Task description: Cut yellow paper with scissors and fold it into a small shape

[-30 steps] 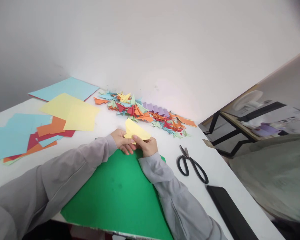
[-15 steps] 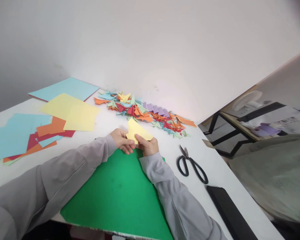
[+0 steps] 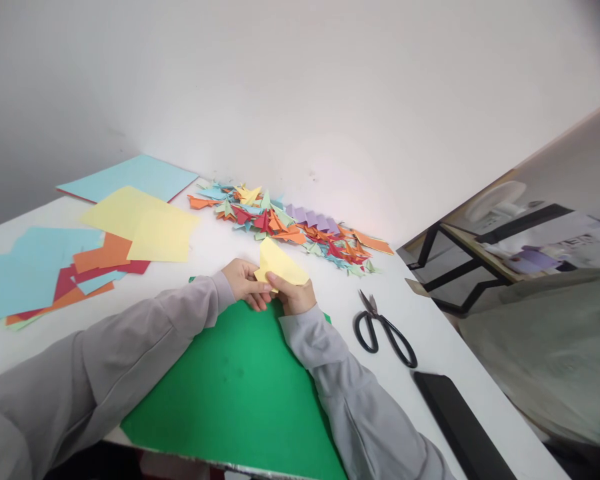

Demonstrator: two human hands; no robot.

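A piece of folded yellow paper (image 3: 282,264) is held up between my two hands, over the far edge of the green board (image 3: 235,387). My left hand (image 3: 247,283) pinches its lower left corner, with the thumb in front. On the right, my right hand (image 3: 294,292) grips the lower edge, its thumb lying across the front face. The fingers behind the paper are partly hidden. Just beyond the hands lies a long heap of small folded paper shapes (image 3: 265,217) in several colours.
Black-handled scissors (image 3: 384,330) lie partly open to the right, above a long black object (image 3: 463,423). Loose coloured sheets, among them yellow paper (image 3: 145,223) and light blue paper (image 3: 30,273), cover the left side. A wall rises behind the white table (image 3: 330,287).
The yellow paper has shifted slightly to the right and tilted a little. My right thumb has moved slightly left and down across it.
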